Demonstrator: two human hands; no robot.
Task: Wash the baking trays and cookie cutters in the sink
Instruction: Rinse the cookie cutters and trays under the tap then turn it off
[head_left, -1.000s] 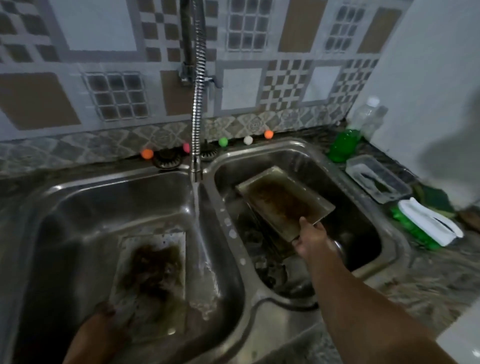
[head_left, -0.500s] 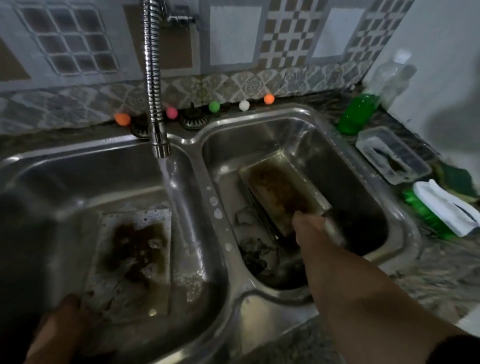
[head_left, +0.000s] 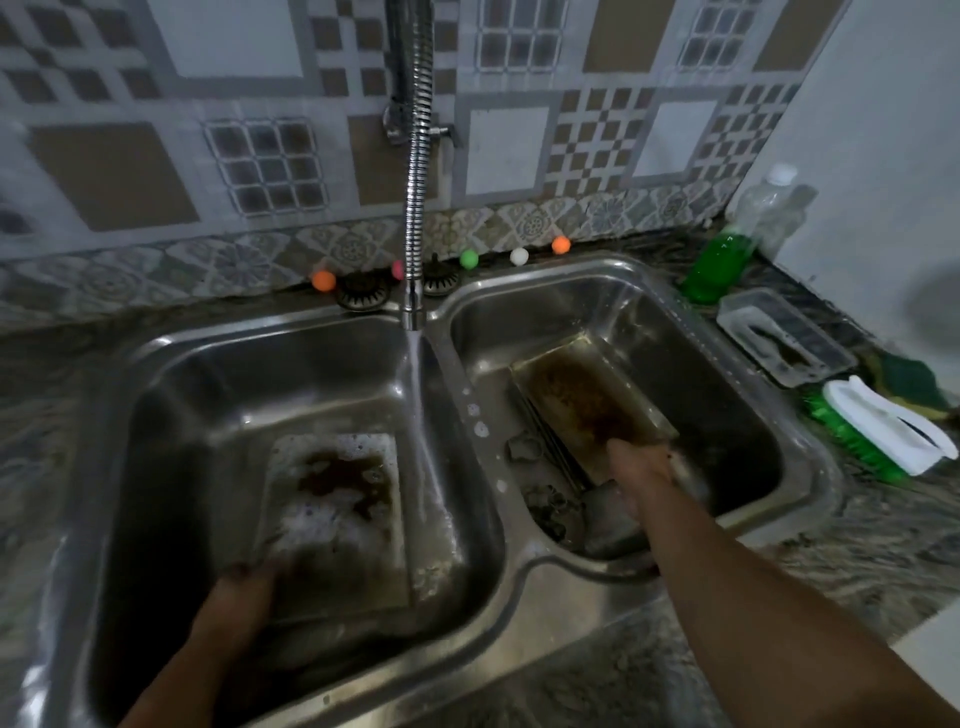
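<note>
Rinse step: left hand (head_left: 236, 597) grips sudsy baking tray (head_left: 337, 519) in left basin beside faucet stream (head_left: 421, 426); right hand (head_left: 641, 467) pinches greasy tray (head_left: 587, 400) in right basin; scrubbing likely next

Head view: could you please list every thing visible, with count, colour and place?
double sink: one, steel, centre
faucet: one, chrome, running into left basin
baking trays: two, stained; soapy tray in left basin, tilted tray in right basin
small balls: five, orange, pink, green, white, orange, behind sink
soap bottle: one, green liquid, right counter
clear container: one, right counter
scrub brush: one, white and green, right counter
left hand: holds soapy tray
right hand: grips tilted tray
</note>
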